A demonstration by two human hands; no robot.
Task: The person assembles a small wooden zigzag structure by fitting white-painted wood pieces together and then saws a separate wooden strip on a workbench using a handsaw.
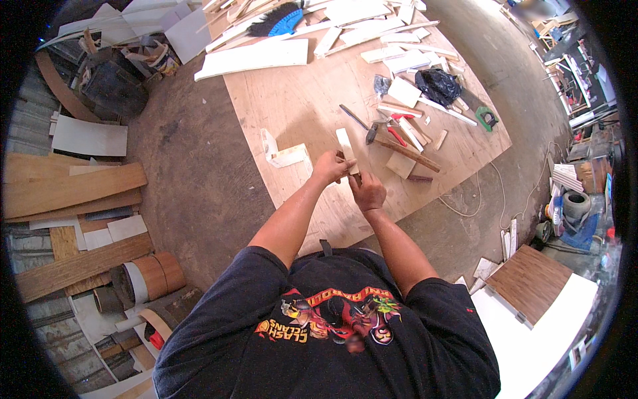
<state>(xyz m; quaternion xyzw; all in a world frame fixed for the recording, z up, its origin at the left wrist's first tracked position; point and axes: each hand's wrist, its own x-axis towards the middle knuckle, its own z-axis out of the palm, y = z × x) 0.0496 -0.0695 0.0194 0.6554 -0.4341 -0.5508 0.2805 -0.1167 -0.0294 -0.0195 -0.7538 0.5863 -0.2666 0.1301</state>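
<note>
A: Where is the piece of work, and how do the fingers stand?

B: Your pale wooden strip (343, 141) is at your two hands, above the worktop (266, 100). The fingers of your left hand (330, 166) are clamped on it, and its far end points away from you. Your right hand (369, 192) is at the near end; its fingertips are partly hidden, so I cannot tell if they also grip.

A: What could go wrong from here?

B: I think the strip may turn or slip, because it is narrow and your hands sit close together near one end. A rough edge could also give you a splinter. Beyond your fingers and to the right lie a dark tool (370, 135), probably a hammer, and red-handled pliers (397, 137); a wide movement could knock them. To the left of your fingers, the white angled piece (289, 155) could be pushed by your left arm.

A: And the surface, the room?

B: The worktop is a wooden sheet. Far beyond your fingers it carries white boards (256, 58) and a blue brush (284, 21). Around it is concrete floor (186, 139), with stacked planks (76, 189) well to the left.
</note>
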